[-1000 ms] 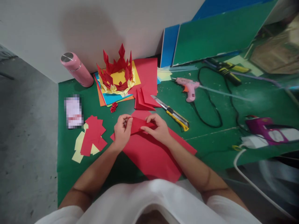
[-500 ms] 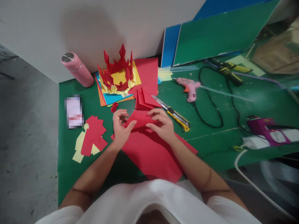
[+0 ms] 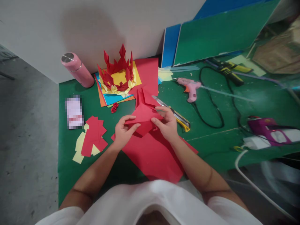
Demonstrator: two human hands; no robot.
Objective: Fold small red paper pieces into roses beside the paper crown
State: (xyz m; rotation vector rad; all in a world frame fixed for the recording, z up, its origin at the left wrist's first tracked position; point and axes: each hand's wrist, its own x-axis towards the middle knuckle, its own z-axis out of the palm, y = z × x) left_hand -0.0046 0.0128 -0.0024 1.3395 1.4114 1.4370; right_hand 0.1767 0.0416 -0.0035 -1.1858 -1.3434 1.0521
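Observation:
Between my two hands is a folded piece of red paper (image 3: 144,120), its lower edge pointing toward me. My left hand (image 3: 124,131) pinches its left corner between thumb and fingers. On the other side my right hand (image 3: 167,125) grips the right corner, thumb on top. Below the hands lies a large red paper sheet (image 3: 154,154) on the table. Just beyond the held piece stand red folded paper pieces (image 3: 147,99). A yellow utility knife (image 3: 179,118) with its blade out lies close to my right hand, partly hidden by it.
A red and yellow paper crown (image 3: 117,78) sits on stacked coloured sheets, beside a pink bottle (image 3: 78,70). Left are a phone (image 3: 74,112), cut paper strips (image 3: 92,137) and small red paper flowers (image 3: 114,107). Right are a pink glue gun (image 3: 189,87) and a power strip (image 3: 257,142).
The red paper has been turned between my hands, so a pointed edge now hangs toward me and more of its face shows. Both hands have shifted slightly right.

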